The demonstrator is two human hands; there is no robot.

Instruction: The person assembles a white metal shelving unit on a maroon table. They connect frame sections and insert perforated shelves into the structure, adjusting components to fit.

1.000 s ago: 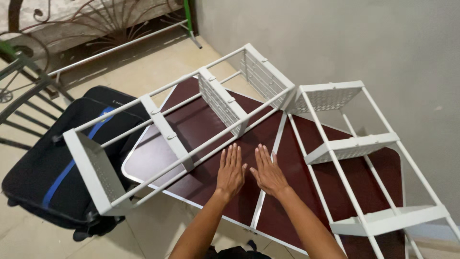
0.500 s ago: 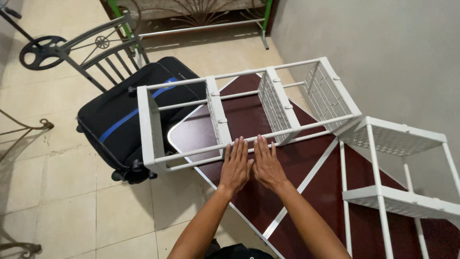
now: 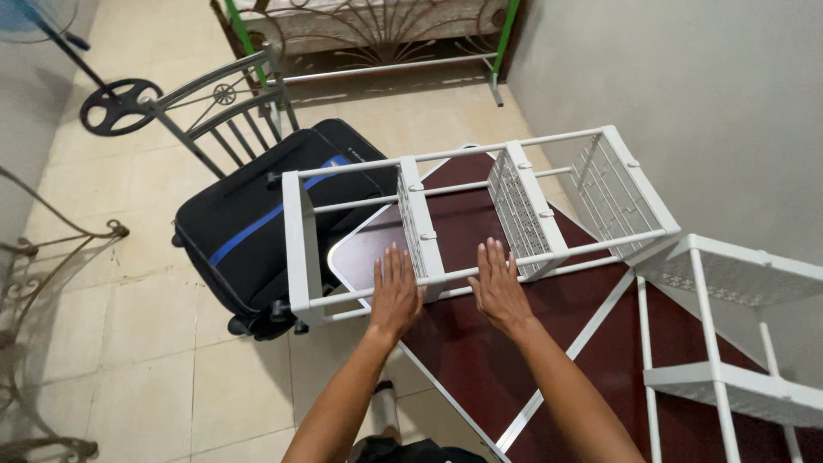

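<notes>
Your left hand [image 3: 395,291] and right hand [image 3: 500,287] lay flat and spread wide, gripping nothing, fingertips touching the near rail of the white wire shelf rack [image 3: 480,214]. The rack lay on its side just beyond your hands on the dark red surface [image 3: 480,360], its long axis running left to right, its left end overhanging a black suitcase [image 3: 257,231]. A second white rack [image 3: 729,343] to your right was cut off by the frame.

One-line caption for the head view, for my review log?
Both hands, left hand and right hand, lie flat on a dark red table at the lower rail of a white shelf rack lying on its side.
</notes>
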